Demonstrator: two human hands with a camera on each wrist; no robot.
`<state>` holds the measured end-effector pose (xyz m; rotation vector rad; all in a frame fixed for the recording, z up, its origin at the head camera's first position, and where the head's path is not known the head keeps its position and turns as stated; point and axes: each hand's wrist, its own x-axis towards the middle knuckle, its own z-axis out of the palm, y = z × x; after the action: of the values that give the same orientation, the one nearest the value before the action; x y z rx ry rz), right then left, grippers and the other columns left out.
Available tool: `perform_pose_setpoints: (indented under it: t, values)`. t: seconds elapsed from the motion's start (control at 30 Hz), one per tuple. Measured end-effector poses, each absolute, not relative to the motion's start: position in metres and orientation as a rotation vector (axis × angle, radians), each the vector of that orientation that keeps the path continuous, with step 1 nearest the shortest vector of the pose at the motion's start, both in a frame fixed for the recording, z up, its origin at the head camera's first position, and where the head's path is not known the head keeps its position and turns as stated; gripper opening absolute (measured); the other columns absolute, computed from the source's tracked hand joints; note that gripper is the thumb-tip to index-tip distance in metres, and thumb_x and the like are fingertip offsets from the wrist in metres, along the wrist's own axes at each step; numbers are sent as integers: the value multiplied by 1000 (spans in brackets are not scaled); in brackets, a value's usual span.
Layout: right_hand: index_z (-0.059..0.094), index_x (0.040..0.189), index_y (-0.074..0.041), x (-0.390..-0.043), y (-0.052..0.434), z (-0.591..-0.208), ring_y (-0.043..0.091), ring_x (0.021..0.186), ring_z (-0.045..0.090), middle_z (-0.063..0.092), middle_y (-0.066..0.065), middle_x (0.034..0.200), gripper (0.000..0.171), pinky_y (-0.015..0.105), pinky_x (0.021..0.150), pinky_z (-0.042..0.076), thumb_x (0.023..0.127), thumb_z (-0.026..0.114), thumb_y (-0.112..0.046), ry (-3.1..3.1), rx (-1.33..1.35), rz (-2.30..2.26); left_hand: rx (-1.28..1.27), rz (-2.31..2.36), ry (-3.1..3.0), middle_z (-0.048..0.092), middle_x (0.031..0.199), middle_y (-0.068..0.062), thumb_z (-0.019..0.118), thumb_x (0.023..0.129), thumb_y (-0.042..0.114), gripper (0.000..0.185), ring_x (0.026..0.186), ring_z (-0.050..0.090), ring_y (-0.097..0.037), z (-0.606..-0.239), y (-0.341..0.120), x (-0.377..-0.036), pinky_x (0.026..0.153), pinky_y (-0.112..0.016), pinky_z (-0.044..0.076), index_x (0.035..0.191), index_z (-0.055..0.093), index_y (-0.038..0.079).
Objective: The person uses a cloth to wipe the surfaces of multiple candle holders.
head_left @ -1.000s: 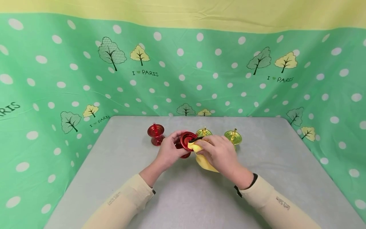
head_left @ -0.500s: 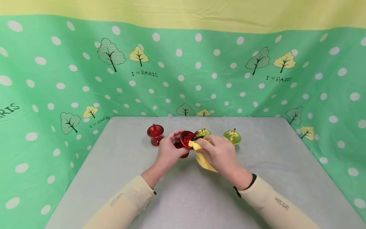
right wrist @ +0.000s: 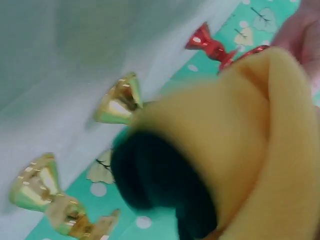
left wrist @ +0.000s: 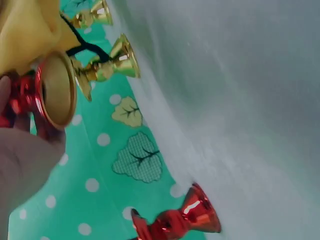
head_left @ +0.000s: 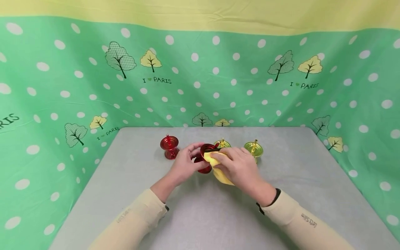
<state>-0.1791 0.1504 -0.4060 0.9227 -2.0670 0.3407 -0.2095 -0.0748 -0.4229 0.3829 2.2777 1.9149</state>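
In the head view my left hand [head_left: 183, 164] grips a red metallic candle holder [head_left: 204, 169] around its stem, its bowl tilted toward the right. The left wrist view shows the hollow underside of its base [left wrist: 59, 90]. My right hand [head_left: 240, 167] pinches a yellow cloth [head_left: 222, 176] with a black edge strip and presses it against the bowl's rim. Part of the bowl is hidden behind cloth and fingers. Folds of the cloth [right wrist: 235, 130] fill much of the right wrist view.
Another red candle holder [head_left: 169, 143] stands upright left of my hands. Two gold candle holders stand behind and to the right, one partly hidden [head_left: 222, 142], the other more exposed [head_left: 254, 149]. A grey-covered table [head_left: 125, 194] meets a green dotted curtain [head_left: 200, 100].
The red candle holder in my left hand has shifted slightly right and turned a little. The cloth has moved a bit over its bowl, covering more of the front rim.
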Motion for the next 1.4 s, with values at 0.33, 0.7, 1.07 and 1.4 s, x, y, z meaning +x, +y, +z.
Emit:
perform_pose_setpoints:
  t: [0.33, 0.7, 1.07, 1.4]
  values:
    - [77, 118, -20, -188, 158, -408, 27, 85, 72, 76, 8, 101, 29, 43, 69, 59, 107, 63, -42, -1987, 913, 431, 446, 1870, 2043, 72, 138, -17, 84, 94, 14, 75, 129, 69, -23, -427, -72, -205, 104, -34, 59, 157, 43, 13]
    - [82, 116, -17, -182, 164, -405, 23, 83, 74, 76, 4, 100, 39, 39, 68, 62, 81, 93, -26, -2180, 875, 489, 291, 1878, 2605, 82, 113, -5, 97, 75, 9, 60, 112, 75, -23, -427, -70, -204, 101, -45, 60, 127, 68, 12]
    - [80, 113, -21, -184, 155, -407, 25, 88, 76, 77, 5, 100, 36, 42, 69, 60, 80, 94, -27, -2116, 904, 409, 284, 1965, 2547, 80, 118, -9, 95, 77, 6, 59, 112, 73, -24, -428, -67, -202, 102, -46, 60, 128, 66, 10]
    - [77, 121, -22, -185, 154, -406, 23, 91, 75, 75, 6, 104, 30, 42, 73, 58, 96, 81, -36, -2062, 955, 323, 352, 1983, 2509, 79, 118, -11, 92, 78, 4, 57, 111, 72, -25, -425, -68, -202, 104, -47, 58, 128, 65, 8]
